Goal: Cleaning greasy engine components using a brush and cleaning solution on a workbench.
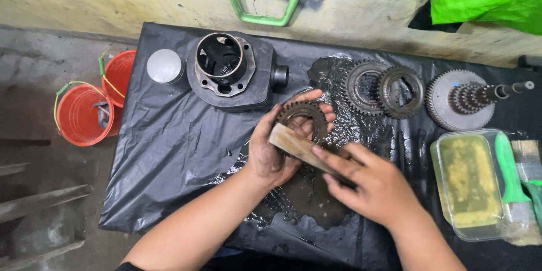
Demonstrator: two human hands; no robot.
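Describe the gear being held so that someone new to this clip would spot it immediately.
On the black plastic sheet spread over the floor, look at the wet, oily patch in the middle. Just above it, the left hand holds a dark toothed gear while the right hand presses a brush against it. Unlike the two gears lying flat to its right, it is lifted off the sheet.

Small repair workshop, bench under oily black plastic sheet, engine cylinder, loose gears, geared shaft, tub of yellow grease, brushes, red buckets on grimy concrete floor, stained wall
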